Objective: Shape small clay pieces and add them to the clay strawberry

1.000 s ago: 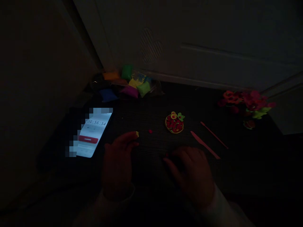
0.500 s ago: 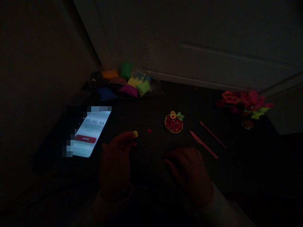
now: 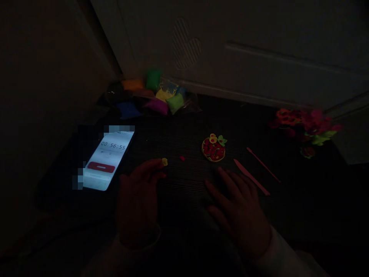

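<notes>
Yellow piece (image 3: 164, 162) sits at the index fingertip of the left hand (image 3: 138, 202), thumb apart, presumably to avoid crushing it; whether the fingers grip it cannot be told. Right hand (image 3: 239, 209), fingers spread and released, is over the bench (image 3: 184, 129). Red dot (image 3: 182, 158) lies between piece and dish (image 3: 213, 150). Knife (image 3: 251, 177) stands between right hand and stick (image 3: 263, 164); phone (image 3: 105, 157) flanks the left.
</notes>
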Demonstrator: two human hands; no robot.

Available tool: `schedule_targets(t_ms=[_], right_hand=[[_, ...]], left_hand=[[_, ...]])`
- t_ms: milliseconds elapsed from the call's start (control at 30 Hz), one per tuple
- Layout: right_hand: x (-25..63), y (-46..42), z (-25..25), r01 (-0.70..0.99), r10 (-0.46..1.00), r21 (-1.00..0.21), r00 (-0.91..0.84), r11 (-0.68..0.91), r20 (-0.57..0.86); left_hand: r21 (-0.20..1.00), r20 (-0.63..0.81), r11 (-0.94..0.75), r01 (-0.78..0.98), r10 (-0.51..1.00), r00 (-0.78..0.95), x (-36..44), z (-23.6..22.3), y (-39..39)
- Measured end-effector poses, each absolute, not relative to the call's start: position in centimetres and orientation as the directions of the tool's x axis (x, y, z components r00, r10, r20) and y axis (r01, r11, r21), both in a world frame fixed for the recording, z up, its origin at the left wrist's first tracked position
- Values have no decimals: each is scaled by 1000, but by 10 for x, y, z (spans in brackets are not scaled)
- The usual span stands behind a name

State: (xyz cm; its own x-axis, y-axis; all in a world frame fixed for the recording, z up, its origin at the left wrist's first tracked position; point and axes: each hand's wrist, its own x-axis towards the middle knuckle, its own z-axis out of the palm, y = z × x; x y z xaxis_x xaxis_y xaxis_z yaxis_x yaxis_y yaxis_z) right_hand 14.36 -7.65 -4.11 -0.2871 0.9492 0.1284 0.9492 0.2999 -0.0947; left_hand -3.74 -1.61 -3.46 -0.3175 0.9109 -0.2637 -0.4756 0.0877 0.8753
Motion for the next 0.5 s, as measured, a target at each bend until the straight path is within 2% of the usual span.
schedule_targets(t_ms=[167,300,500], right_hand=[[145,-78,-41,922,928,-121,-354,367,117],[146,-77,-41,935,938,-113,-321,336,134],[147,-75,-41,919,925,-118,-363,376,113]], left_hand=[[886,-254,87,-456,913,-320,-37,-33,-16],[882,-244,84,-463,923,-297,-38,-34,-15],[874,-233,69,-482,928,-289,-38,-34,-16]])
